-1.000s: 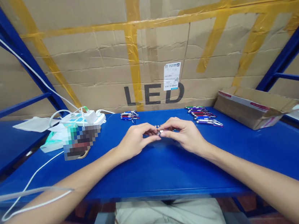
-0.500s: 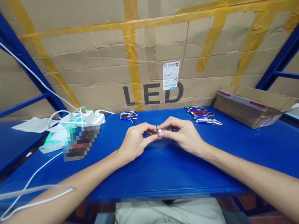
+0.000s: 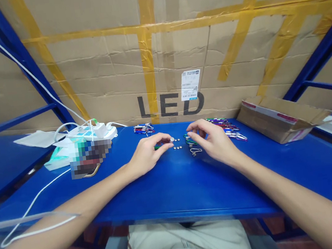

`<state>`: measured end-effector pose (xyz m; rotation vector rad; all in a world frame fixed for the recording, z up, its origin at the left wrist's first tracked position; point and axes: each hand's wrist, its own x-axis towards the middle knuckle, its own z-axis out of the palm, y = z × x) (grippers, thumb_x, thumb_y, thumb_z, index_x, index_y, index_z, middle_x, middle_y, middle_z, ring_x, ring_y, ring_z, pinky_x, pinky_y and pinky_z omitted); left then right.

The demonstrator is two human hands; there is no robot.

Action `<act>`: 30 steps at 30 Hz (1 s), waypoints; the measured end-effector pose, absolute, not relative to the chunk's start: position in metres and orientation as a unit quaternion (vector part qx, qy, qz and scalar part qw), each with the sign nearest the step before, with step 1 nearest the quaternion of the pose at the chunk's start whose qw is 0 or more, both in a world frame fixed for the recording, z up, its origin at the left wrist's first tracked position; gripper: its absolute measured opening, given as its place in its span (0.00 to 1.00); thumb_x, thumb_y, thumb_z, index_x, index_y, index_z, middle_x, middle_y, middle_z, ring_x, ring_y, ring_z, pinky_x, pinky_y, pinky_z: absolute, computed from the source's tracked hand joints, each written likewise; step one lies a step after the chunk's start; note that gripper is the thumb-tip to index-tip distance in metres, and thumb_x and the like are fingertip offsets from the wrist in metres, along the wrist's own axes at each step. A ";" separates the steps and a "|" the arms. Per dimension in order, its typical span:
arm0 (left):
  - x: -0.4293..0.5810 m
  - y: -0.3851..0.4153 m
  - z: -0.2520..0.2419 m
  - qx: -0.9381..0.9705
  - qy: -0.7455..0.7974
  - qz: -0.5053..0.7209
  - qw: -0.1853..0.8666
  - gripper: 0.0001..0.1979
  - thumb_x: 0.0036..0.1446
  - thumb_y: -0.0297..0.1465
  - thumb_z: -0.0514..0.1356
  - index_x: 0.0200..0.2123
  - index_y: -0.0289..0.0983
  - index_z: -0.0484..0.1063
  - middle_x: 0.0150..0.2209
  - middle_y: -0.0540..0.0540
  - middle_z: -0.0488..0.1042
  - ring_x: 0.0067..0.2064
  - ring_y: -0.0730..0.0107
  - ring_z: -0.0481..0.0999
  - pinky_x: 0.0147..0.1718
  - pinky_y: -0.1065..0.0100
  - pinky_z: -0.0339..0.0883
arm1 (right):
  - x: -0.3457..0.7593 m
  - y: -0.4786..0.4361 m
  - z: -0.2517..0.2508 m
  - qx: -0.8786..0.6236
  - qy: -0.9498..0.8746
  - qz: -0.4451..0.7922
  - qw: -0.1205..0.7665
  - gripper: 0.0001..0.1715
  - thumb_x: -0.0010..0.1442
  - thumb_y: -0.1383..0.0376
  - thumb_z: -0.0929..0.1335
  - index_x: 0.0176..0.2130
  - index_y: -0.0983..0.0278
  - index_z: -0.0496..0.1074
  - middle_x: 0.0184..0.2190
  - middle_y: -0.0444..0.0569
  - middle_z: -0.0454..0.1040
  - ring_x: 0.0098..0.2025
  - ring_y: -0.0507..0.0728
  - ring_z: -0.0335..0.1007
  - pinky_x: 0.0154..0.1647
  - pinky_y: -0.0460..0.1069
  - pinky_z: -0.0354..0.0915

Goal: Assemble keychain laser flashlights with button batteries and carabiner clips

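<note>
My left hand (image 3: 149, 152) is curled, thumb and forefinger closing around a small round silver disc (image 3: 172, 139) at their tips. Something green (image 3: 157, 147) shows between its fingers; whether it is held or lies behind them I cannot tell. Just to the right, several small silver button cells (image 3: 177, 147) lie on the blue table (image 3: 174, 188). My right hand (image 3: 211, 139) hovers with thumb and forefinger apart, and nothing shows between them. Below its fingertips lie a silver carabiner clip (image 3: 196, 150) and a green carabiner clip (image 3: 190, 140), the latter partly hidden.
Several coloured penlights with clips (image 3: 144, 128) lie at the back, with another group (image 3: 235, 134) behind my right hand. An open cardboard box (image 3: 277, 121) stands at right. At left are a power strip (image 3: 79, 133), white cables and a blurred-out object (image 3: 90, 160).
My hands, which met at the middle over a small pale piece, have come apart. The right hand has moved right and opened, uncovering the button cells and clips.
</note>
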<state>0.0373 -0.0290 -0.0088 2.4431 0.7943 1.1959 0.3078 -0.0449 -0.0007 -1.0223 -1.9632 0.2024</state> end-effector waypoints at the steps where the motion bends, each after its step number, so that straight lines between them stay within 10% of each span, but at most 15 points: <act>1: 0.037 -0.028 -0.009 0.852 0.278 0.416 0.155 0.08 0.73 0.35 0.65 0.50 0.37 0.80 0.47 0.45 0.86 0.46 0.65 0.85 0.49 0.68 0.78 | 0.313 -0.042 0.000 -0.412 -0.813 0.079 0.403 0.07 0.74 0.61 0.69 0.46 0.60 0.78 0.38 0.49 0.79 0.38 0.59 0.73 0.41 0.53 0.66; 9: 0.033 -0.025 -0.009 0.876 0.268 0.382 0.125 0.11 0.76 0.36 0.61 0.53 0.38 0.80 0.52 0.42 0.85 0.52 0.61 0.84 0.56 0.61 0.76 | 0.329 -0.038 0.002 -0.368 -0.902 0.081 0.211 0.09 0.75 0.59 0.70 0.43 0.58 0.80 0.41 0.50 0.84 0.43 0.62 0.79 0.46 0.55 0.66; 30: 0.032 -0.024 -0.009 0.883 0.275 0.364 0.115 0.13 0.78 0.35 0.56 0.54 0.38 0.78 0.51 0.41 0.82 0.52 0.60 0.82 0.57 0.60 0.75 | 0.336 -0.039 0.006 -0.336 -0.898 0.208 0.194 0.15 0.73 0.54 0.71 0.37 0.59 0.81 0.37 0.49 0.84 0.38 0.59 0.78 0.42 0.52 0.69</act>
